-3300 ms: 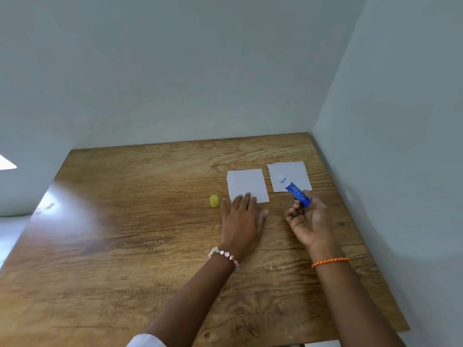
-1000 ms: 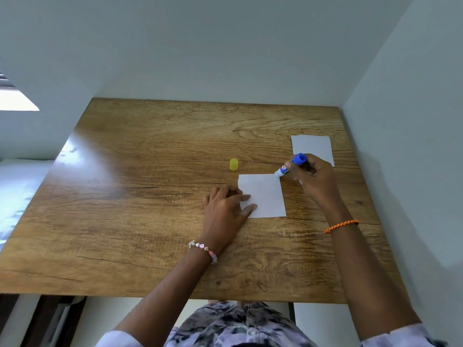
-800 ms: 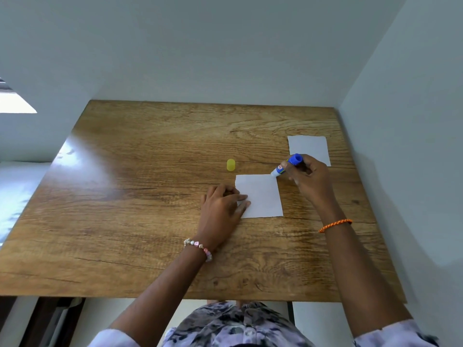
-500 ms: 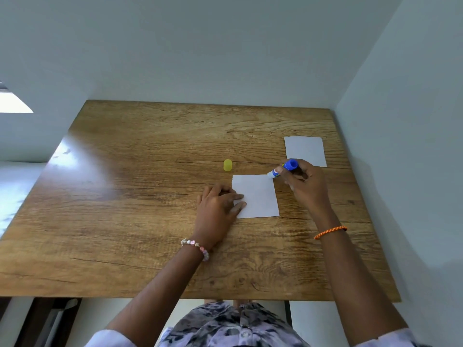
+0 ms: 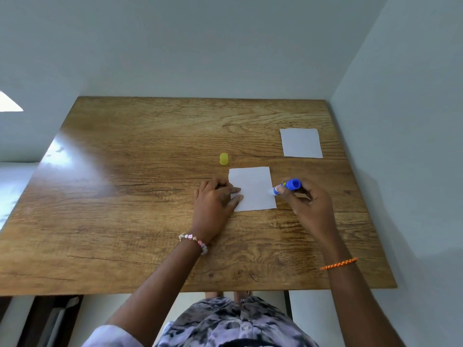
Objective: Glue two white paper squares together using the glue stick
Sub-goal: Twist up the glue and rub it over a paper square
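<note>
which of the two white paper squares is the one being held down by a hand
The near paper square, just below the yellow cap: the left hand presses its left edge. The far paper square lies untouched near the wall.

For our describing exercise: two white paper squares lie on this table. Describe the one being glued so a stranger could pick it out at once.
Start at the wooden table and find the small yellow cap near its middle. The paper square lies just in front of that cap. Unlike the other square lying alone by the far right edge, this one has the left hand on it and the glue stick at its right edge.
</note>
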